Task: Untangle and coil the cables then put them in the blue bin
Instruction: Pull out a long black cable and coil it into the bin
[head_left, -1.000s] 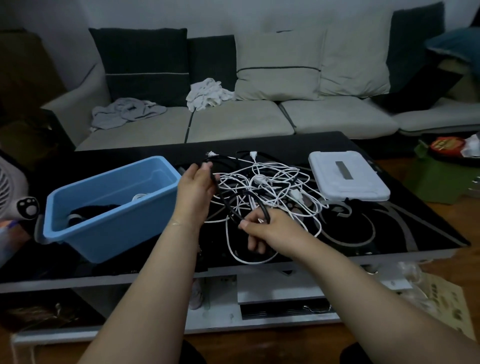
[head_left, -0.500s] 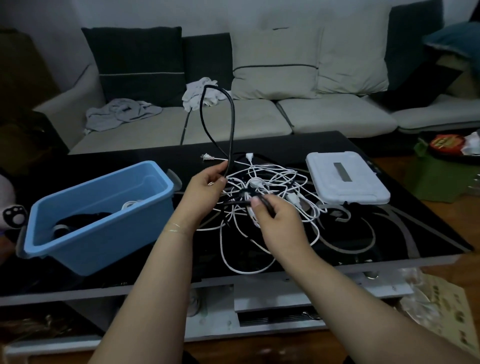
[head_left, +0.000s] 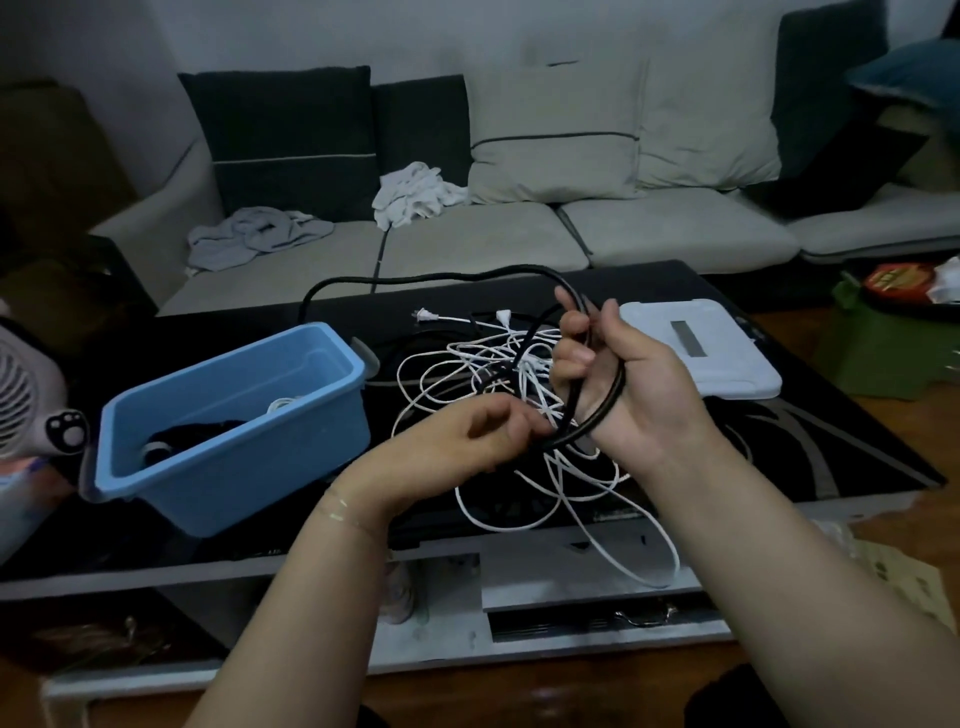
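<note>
A thick black cable (head_left: 415, 278) arcs above the dark table from behind the bin over to my right hand (head_left: 618, 384). That hand grips loops of it, with one loop round the palm. My left hand (head_left: 467, 441) pinches the same black cable just below, at the loop's low end. Under both hands lies a tangle of white cables (head_left: 483, 374), one strand hanging over the table's front edge. The blue bin (head_left: 291, 431) stands at the left of the table and holds a coiled black cable and a white one.
A white lid (head_left: 727, 364) lies on the table to the right of the tangle. A fan (head_left: 26, 400) stands at the far left. Behind the table is a sofa (head_left: 649, 234) with cushions and crumpled cloths. A green box (head_left: 883, 343) sits on the floor at right.
My right hand has turned palm up and risen with loops of the black cable round it. The tall loop that the left hand held up has swung down into a long arc.
</note>
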